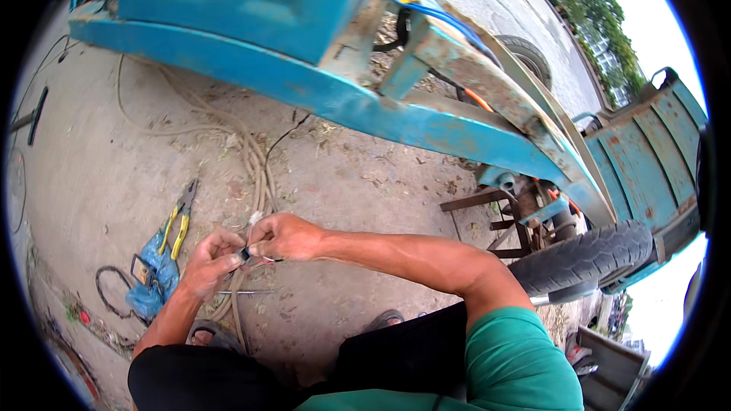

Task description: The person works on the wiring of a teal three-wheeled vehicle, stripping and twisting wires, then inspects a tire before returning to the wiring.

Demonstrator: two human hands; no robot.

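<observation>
- The person's left hand grasps a small dark piece between thumb and fingers. The right hand comes in from the right, its fingers curled in and meeting the left fingertips; whether it grips the piece or only a wire, I cannot tell.
- Far across the scene runs a long, blue-painted steel frame, its paint worn to rust on the right-hand members.
- Far right stands a ribbed, blue metal vehicle body, with rust along its lower edge.
- Nearer on the right is a black, treaded rubber tyre.
- A bundle of beige, flexible hose-like lines lies on the dusty grey ground, running from far left down towards the hands.
- Left of the left hand sits a crumpled, blue plastic bag; metal pliers with yellow handles lie at its far end.
- Smallest is the small dark piece, held between the hands in front of the person, with thin red and pale wires beside it. It looks light and rather stiff, the wires soft and easily bent; best pinched by its body, without tugging the wires.
</observation>
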